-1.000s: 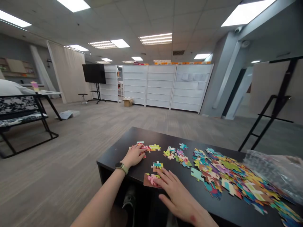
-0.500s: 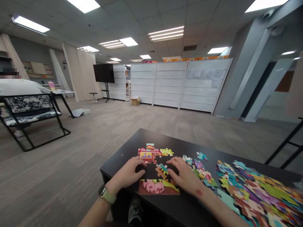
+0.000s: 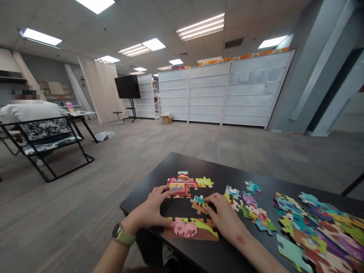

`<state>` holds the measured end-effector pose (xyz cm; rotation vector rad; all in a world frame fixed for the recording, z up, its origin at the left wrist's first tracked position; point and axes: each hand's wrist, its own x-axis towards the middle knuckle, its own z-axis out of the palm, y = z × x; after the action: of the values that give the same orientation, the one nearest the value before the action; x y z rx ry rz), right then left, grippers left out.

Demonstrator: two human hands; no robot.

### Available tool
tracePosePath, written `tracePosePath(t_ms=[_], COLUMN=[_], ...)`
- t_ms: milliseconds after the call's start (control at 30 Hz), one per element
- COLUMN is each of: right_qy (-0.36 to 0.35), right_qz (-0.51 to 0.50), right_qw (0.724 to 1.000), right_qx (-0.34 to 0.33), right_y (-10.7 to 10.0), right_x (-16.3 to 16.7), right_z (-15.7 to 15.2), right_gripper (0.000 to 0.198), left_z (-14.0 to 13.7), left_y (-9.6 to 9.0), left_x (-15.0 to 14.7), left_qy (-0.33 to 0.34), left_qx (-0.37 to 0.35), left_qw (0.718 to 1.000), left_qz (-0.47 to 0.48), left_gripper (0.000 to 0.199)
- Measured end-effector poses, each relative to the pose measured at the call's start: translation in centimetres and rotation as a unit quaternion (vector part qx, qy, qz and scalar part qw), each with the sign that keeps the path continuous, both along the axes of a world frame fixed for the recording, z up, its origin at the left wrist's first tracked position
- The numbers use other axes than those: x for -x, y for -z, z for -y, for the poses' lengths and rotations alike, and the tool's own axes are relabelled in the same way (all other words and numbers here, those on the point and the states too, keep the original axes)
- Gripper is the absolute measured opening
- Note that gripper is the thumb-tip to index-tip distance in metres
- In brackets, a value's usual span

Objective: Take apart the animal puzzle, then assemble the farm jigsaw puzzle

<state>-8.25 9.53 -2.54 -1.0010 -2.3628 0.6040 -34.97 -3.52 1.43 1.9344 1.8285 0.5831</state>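
My left hand (image 3: 152,208) lies open over the table's near left part. Its fingertips touch the lower left of a joined red barn section (image 3: 182,186), and its thumb rests on the upper left of a joined pig strip (image 3: 184,227). Between these two sections lies a small teal and orange puzzle piece (image 3: 198,204). My right hand (image 3: 223,212) has its thumb and index finger closed at the right edge of that piece. Part of the edge is hidden by the fingertips. Right of this hand lies a loose group of puzzle pieces (image 3: 251,208).
A single blue piece (image 3: 253,187) lies beyond the group. A large pile of pieces (image 3: 321,227) covers the right of the black table (image 3: 222,170). A person in white (image 3: 34,112) sits on a chair (image 3: 51,132) at far left. White shelves (image 3: 210,94) stand behind.
My left hand has spread wider, its thumb moving down onto the pig strip and its fingers up to the barn. My right thumb and index finger have drawn closer together. The view has shifted slightly.
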Motion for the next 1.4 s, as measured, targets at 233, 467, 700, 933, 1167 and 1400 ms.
tracePosePath(t_ms=[233,467,700,933,1167,1400], right_qy=[0.024,-0.045,-0.076,-0.074,-0.080,-0.086], right_qz=[-0.005,-0.138,-0.161,-0.116,-0.080,-0.075], right_qw=[1.000,0.978,0.958,0.974,0.986,0.987], right_qx=[-0.004,0.152,0.226,0.181,0.122,0.112], right_y=[-0.1,-1.0,-1.7,-1.6,-1.3,-1.3], right_x=[0.0,-0.1,0.3,0.9,1.0,0.9], right_z=[-0.3,-0.7,1.1,1.7,1.5,1.4], right_gripper=[0.027,0.021,0.025,0.019,0.018,0.017], left_z=[1.0,0.0,0.1,0.2,0.1,-0.1], left_y=[-0.2,0.0,0.1,-0.2,0.0,0.3], left_x=[1.1,-2.0,-3.5,-4.0,-4.1,-4.1], left_qy=[0.001,-0.039,-0.040,-0.035,-0.029,-0.019], left_qx=[-0.023,-0.009,-0.023,-0.015,-0.010,-0.019], left_qw=[1.000,0.998,0.998,0.998,0.998,0.998], left_qz=[0.010,-0.042,-0.046,-0.054,-0.057,-0.053], left_gripper=[0.078,0.101,0.096,0.094,0.095,0.097])
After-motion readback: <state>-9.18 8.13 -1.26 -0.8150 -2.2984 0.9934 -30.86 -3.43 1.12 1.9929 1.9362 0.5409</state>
